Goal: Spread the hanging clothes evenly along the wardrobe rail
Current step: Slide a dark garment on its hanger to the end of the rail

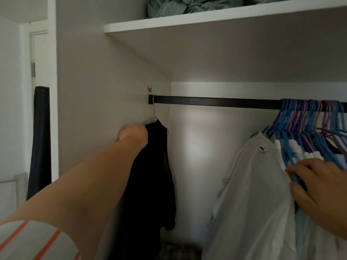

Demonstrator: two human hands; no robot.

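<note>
One garment moved out, most left bunched at the right.

Nearest, right hand (319, 186) with loosely bent fingers (296, 170) laid against the packed blue and purple hangers (300, 128) and pale clothes (253, 184), parting them rather than gripping. Left hand (132, 133) reaching to the black garment (155, 166) at the far-left end of the rail (216, 102); grip hidden behind the cloth, cannot tell. Long bare stretch of rail between, yet to be filled. Beyond, shelf (187, 23) with folded bedding (178, 6).
</note>
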